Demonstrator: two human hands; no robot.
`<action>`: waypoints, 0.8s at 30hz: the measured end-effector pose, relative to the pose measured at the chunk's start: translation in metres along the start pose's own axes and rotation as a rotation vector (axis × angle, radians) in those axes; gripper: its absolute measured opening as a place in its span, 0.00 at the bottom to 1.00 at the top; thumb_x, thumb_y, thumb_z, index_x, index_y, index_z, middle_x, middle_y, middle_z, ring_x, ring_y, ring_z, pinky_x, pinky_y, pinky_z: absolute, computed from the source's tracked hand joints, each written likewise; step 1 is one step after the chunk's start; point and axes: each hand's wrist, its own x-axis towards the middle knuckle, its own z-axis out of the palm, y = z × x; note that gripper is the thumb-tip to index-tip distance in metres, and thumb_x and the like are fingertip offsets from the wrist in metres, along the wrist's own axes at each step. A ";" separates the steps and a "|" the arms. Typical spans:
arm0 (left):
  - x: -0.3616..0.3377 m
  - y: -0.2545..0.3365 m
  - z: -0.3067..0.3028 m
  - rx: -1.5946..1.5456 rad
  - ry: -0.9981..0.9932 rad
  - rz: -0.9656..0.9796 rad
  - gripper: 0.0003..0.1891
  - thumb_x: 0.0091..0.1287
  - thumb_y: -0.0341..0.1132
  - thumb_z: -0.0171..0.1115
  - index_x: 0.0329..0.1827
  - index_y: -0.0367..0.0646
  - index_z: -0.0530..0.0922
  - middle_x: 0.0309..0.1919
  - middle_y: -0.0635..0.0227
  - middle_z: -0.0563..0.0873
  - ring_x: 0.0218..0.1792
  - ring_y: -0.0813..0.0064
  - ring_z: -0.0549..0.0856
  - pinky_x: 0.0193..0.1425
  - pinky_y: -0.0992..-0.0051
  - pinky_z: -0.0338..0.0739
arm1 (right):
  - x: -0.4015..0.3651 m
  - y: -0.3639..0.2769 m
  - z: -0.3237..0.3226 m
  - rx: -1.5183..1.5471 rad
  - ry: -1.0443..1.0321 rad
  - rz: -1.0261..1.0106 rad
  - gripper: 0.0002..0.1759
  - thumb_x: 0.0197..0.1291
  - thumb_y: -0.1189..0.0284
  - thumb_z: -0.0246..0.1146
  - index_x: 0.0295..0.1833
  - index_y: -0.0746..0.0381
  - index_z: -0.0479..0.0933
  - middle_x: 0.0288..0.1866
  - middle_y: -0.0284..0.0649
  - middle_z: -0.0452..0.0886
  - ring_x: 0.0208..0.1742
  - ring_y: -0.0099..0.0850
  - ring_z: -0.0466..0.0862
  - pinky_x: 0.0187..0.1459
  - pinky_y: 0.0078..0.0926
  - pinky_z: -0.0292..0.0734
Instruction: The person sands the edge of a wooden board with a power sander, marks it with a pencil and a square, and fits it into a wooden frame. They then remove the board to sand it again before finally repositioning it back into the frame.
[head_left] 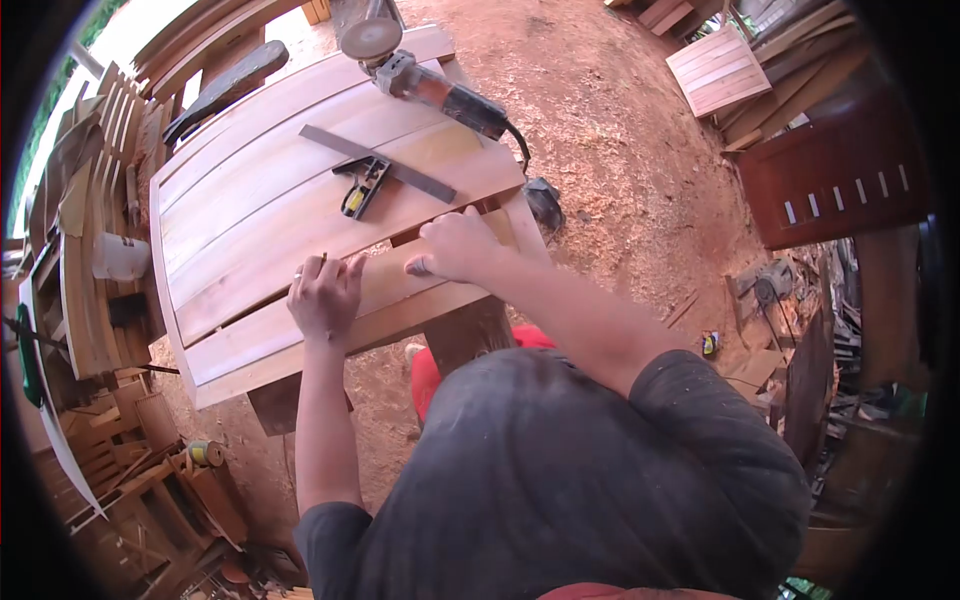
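A wooden panel of several pale boards lies across supports in front of me. Along its near side is a board, with a dark gap behind it. My left hand is closed over this board, fingertips at the gap; a small brown stick-like end shows by its fingers, too small to name. To the right, my right hand is also closed on the board, its fingers curled at the gap and the thumb on top. A combination square lies on the panel just beyond my hands.
An angle grinder rests at the panel's far right corner, its cord hanging off the edge. Wood shavings cover the ground. Stacked timber and a white bucket stand left. A dark red wooden panel is at right.
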 end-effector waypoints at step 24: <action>-0.014 0.065 -0.003 -0.273 -0.237 -0.137 0.15 0.72 0.49 0.76 0.40 0.47 0.92 0.38 0.60 0.94 0.41 0.51 0.91 0.53 0.55 0.83 | -0.072 0.140 -0.063 0.392 0.707 0.017 0.14 0.71 0.64 0.74 0.51 0.64 0.90 0.47 0.47 0.90 0.52 0.47 0.89 0.57 0.46 0.83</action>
